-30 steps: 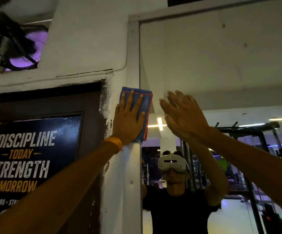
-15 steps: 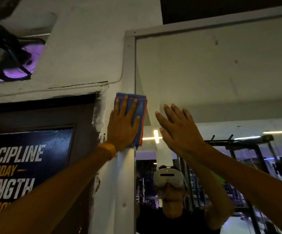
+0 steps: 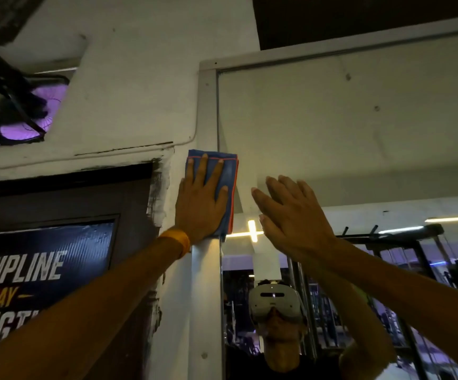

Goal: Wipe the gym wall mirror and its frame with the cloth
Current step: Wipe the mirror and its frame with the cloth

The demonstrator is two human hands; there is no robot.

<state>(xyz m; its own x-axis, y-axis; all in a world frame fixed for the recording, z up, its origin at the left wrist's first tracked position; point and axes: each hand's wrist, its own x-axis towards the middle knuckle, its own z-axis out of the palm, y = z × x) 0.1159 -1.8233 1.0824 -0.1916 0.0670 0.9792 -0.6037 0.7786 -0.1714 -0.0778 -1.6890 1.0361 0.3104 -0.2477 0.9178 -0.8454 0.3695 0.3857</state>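
A folded blue cloth [image 3: 229, 171] with an orange edge lies flat over the left upright of the mirror's pale frame [image 3: 207, 105], well below the top corner. My left hand [image 3: 199, 207] presses on it with straight, spread fingers; an orange band circles that wrist. To the right, my right hand [image 3: 291, 215] is raised with straight fingers at the mirror [image 3: 345, 119] glass. Whether it touches the glass I cannot tell. It holds nothing.
A dark poster [image 3: 44, 270] with white and yellow lettering hangs on the wall left of the frame. A wall fan [image 3: 22, 111] lit purple sits at the upper left. The mirror reflects gym machines [image 3: 414, 270] and a person wearing a white headset [image 3: 274, 300].
My left hand has slid the cloth a little way up the frame toward the top corner. My right hand stays at about the same place on the glass.
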